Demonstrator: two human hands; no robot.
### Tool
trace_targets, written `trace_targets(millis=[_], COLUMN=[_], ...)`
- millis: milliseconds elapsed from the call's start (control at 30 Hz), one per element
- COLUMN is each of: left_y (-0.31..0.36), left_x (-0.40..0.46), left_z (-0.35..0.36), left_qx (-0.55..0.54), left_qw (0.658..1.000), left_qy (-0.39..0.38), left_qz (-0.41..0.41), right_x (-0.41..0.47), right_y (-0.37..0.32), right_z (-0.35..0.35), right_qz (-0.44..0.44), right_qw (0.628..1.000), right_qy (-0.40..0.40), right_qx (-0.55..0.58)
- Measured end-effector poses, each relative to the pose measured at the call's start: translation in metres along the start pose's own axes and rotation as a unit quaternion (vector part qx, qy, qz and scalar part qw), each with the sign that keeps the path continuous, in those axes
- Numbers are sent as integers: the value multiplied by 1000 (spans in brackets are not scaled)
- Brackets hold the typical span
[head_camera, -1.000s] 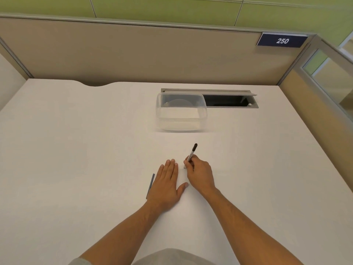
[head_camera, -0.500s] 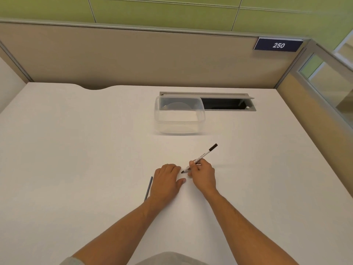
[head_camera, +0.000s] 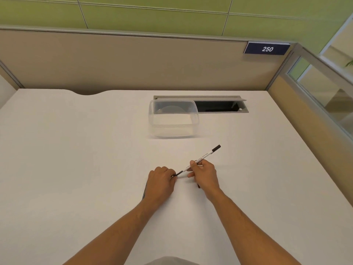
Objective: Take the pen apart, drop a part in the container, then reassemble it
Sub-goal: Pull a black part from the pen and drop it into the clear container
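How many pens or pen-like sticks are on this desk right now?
2. One white pen is held between both hands; a dark thin stick lies mostly hidden under the left hand.

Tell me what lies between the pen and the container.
Nothing: in the head view, only bare white desk separates the pen from the container.

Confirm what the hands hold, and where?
Both hands hold the pen: right hand pinches the white barrel near mid-length, left hand grips its dark near end.
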State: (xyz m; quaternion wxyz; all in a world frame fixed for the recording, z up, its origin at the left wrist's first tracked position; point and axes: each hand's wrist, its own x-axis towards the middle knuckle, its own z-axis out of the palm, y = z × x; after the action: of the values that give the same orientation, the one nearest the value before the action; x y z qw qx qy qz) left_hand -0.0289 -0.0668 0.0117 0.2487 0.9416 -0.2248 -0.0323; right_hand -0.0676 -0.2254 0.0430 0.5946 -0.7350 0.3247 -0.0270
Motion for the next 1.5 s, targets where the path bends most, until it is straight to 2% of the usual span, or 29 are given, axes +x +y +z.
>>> trace_targets(millis=[367,567,767,1000,1167,1367,1500], left_y=[-34,-26,-3,5,1,-7,-5], left_x=[-5,47,114,183,225,251,257], left_z=[-39,-72,-94,-96,-86,-68,-59], left_qx=[-10,-27,-70,-86,-46,18,36], left_qw=[999,992,989,986,983,979,976], left_qy=[50,119,124,67,37,-66,-105], left_qz=[8,5,-28,-123,-175,-194,-189], right_x=[7,9,18,30,36,44,50], right_y=[-11,-9,-11,-14,-9,-5,-11], right_z=[-8,-6,-4,2,5,4,8], right_qz=[-9,-6,3,10,11,17,15], right_qw=[989,987,987,982,982,982,983], right_qy=[-21,-38,-43,-69,-82,-84,-93], right_qx=[145,154,158,177,170,166,158])
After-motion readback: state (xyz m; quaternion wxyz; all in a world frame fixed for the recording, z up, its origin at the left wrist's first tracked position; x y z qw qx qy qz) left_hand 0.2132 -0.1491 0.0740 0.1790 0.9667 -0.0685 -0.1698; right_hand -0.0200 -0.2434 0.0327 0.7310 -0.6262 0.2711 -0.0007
